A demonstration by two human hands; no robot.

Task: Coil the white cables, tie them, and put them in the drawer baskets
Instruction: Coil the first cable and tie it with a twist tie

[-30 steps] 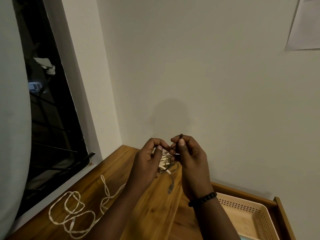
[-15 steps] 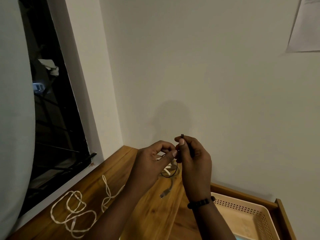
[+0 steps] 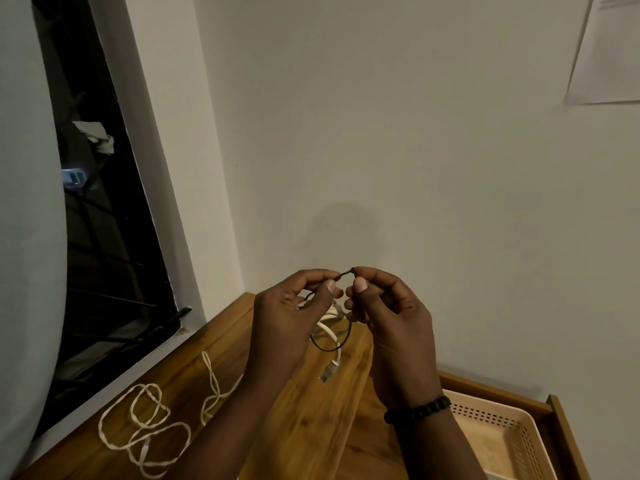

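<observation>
My left hand [image 3: 291, 317] and my right hand [image 3: 391, 317] are raised above the wooden top, fingertips almost touching. Between them they pinch the two ends of a thin dark tie [image 3: 346, 273], whose loop hangs down below the hands. A coiled white cable [image 3: 329, 332] sits partly hidden behind my left hand, and its plug end dangles beneath. A second white cable [image 3: 145, 431] lies loose in loops on the wood at the lower left. A beige perforated basket [image 3: 498, 427] sits in the open drawer at the lower right.
The wooden top [image 3: 311, 427] meets a plain wall corner behind the hands. A dark window [image 3: 104, 237] with a sill runs along the left. A paper sheet [image 3: 606, 53] hangs on the wall at the upper right. The drawer's wooden frame [image 3: 561, 420] surrounds the basket.
My hands rose slightly and drew a little apart, stretching the dark tie between the fingertips. The tie's loop and the cable's plug end now hang lower and in plain sight.
</observation>
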